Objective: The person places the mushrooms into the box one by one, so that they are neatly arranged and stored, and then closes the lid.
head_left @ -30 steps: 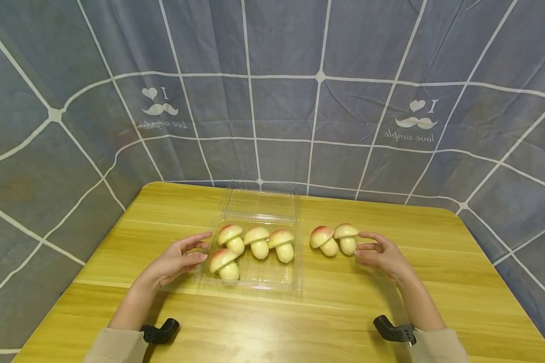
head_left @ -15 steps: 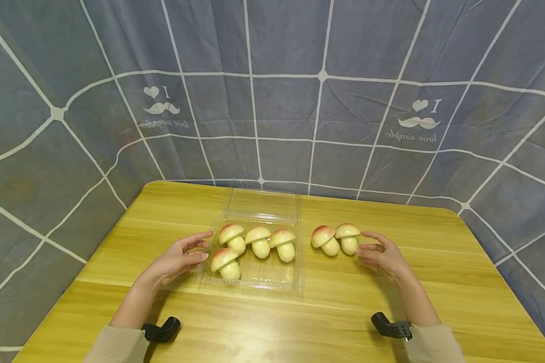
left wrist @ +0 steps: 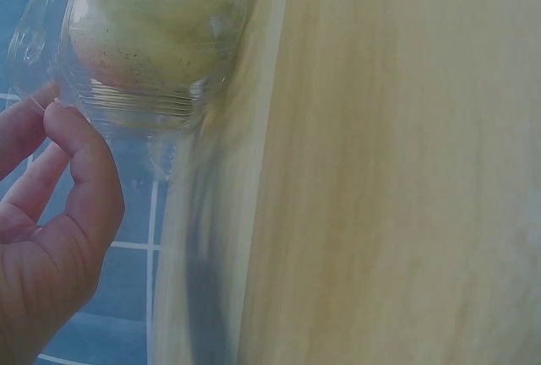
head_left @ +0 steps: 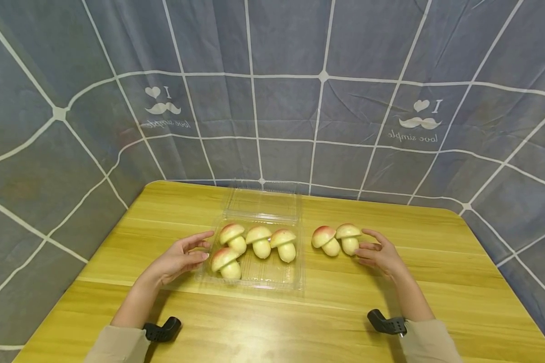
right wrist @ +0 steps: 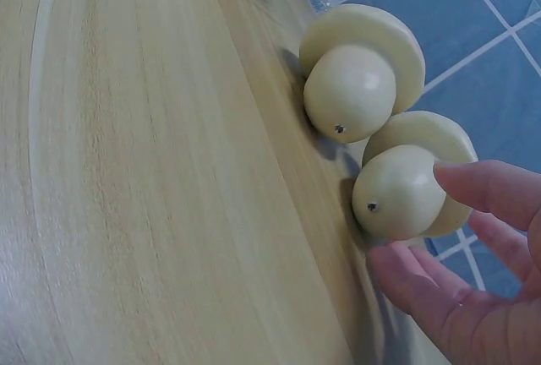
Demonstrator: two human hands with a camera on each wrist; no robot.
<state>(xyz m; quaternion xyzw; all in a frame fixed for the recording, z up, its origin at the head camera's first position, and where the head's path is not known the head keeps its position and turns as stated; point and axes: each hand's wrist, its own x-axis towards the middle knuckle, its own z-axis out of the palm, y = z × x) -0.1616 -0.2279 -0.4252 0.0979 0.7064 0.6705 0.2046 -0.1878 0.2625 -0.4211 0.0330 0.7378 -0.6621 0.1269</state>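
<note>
An open clear plastic clamshell box (head_left: 259, 275) lies on the wooden table with several toy mushrooms (head_left: 258, 242) inside, pale yellow-green with reddish caps. Its left edge is met by the relaxed fingertips of my left hand (head_left: 177, 259), thumb and index apart in the head view. The left wrist view shows these fingertips at the box's clear rim (left wrist: 161, 103). To the right of the box, two more mushrooms lie side by side, one redder-capped (head_left: 325, 241) and one paler (head_left: 348, 239). My right hand (head_left: 381, 256) is beside the paler one, fingers spread around its stem (right wrist: 401, 187).
The box's lid (head_left: 263, 204) is folded back toward the far table edge. A grey-blue curtain with white lines (head_left: 281, 106) hangs behind the wooden table (head_left: 272, 327). Black wrist cameras (head_left: 162, 330) sit at both sleeves.
My right hand has shifted slightly left, and its fingertips now overlap the paler mushroom's stem. The left hand stays at the box's edge. The mushrooms have not visibly moved.
</note>
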